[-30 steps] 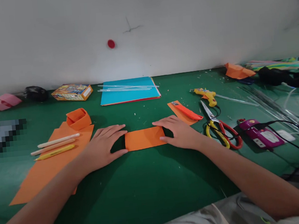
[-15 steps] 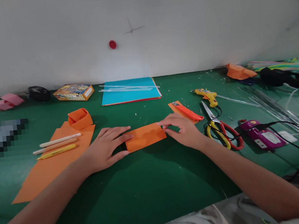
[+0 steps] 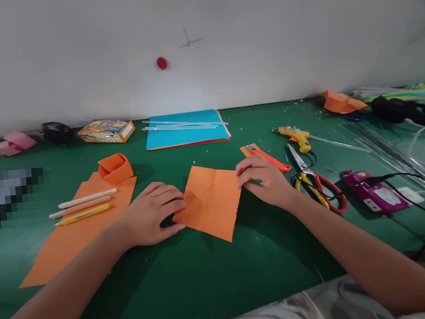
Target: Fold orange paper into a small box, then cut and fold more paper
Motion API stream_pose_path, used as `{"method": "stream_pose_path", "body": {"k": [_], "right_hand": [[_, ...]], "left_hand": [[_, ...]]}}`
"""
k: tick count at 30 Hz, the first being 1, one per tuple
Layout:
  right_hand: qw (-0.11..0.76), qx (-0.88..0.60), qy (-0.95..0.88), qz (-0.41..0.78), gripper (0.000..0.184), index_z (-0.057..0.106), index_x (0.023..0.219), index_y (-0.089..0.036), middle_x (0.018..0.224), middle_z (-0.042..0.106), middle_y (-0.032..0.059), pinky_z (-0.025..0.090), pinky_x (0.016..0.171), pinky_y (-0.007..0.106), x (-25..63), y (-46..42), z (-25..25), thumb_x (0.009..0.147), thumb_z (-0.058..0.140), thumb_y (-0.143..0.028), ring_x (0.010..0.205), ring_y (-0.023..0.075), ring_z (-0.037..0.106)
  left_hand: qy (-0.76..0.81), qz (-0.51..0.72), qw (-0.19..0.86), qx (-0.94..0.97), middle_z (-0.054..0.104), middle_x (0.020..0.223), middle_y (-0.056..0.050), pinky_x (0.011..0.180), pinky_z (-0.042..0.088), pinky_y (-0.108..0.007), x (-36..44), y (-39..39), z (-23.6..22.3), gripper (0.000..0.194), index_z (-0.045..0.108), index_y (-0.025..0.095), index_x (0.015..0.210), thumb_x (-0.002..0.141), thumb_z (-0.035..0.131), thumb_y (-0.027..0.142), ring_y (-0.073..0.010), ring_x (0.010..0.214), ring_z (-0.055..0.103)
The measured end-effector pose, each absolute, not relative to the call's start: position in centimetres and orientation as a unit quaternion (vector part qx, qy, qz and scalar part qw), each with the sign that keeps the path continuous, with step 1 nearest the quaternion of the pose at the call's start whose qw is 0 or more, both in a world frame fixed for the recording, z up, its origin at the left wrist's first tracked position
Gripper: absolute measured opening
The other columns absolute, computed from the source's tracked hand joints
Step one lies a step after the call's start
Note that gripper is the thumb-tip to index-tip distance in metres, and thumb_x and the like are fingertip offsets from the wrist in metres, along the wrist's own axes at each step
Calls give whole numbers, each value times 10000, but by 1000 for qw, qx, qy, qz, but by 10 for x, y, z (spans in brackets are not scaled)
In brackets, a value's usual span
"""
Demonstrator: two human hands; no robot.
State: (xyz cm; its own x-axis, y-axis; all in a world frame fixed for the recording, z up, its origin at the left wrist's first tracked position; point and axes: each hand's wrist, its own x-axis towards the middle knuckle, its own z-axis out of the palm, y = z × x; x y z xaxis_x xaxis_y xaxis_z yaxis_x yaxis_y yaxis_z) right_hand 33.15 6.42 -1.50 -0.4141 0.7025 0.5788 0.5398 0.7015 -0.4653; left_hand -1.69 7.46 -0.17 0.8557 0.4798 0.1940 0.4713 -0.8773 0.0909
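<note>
A creased sheet of orange paper (image 3: pixel 211 200) lies unfolded on the green table, turned at a slant between my two hands. My left hand (image 3: pixel 155 212) rests at its left corner, fingers curved and thumb apart, touching the edge. At the upper right corner my right hand (image 3: pixel 265 180) pinches the paper between thumb and fingers. Just beyond the right hand is a red-orange utility knife (image 3: pixel 270 158) lying on an orange paper scrap. Scissors (image 3: pixel 312 182) with yellow and red handles lie to the right of that hand.
Left are larger orange sheets (image 3: pixel 65 244), several pens (image 3: pixel 84 214) and a folded orange paper piece (image 3: pixel 115 168). Blue sheets (image 3: pixel 183 134) with clear sticks, and a small box (image 3: pixel 106 131), lie behind. Right are a yellow glue gun (image 3: pixel 296 138), purple power strip (image 3: pixel 375 191) and cables.
The orange paper has been opened from a folded strip into a wider sheet and turned. My right hand still grips its right side; my left hand stays at the left.
</note>
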Motion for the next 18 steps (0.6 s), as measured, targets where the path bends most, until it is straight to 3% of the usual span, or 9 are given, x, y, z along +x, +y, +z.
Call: {"method": "stream_pose_path", "body": {"k": [5,11,18], "right_hand": [[312,-375,-870,74,278,753,896,-284,1152,709,42,492,966,504,333,69,-23,934,536,-113,1051,249,596],[233,-367,-900,44,295,754,1046,-272,1338,647,44,483,999,518,331,66,-24,951,518,-123,1182,290,522],[184,-328,-926,-33,344,724,1141,-283,1409,629,43,394,994,569,319,53,-16,906,546,-105,1226,323,494]], "left_hand": [[227,101,26,968,715,1186,-89,1072,421,-468,-17,72,0,372,683,261,1211,903,628,462,-295,1144,634],[210,74,49,974,531,1526,-115,1156,357,-506,-18,69,-3,476,630,232,1274,876,643,492,-346,1396,485],[180,104,27,978,642,1419,-96,1093,404,-456,-15,71,-5,479,586,244,1372,920,610,397,-285,1253,627]]}}
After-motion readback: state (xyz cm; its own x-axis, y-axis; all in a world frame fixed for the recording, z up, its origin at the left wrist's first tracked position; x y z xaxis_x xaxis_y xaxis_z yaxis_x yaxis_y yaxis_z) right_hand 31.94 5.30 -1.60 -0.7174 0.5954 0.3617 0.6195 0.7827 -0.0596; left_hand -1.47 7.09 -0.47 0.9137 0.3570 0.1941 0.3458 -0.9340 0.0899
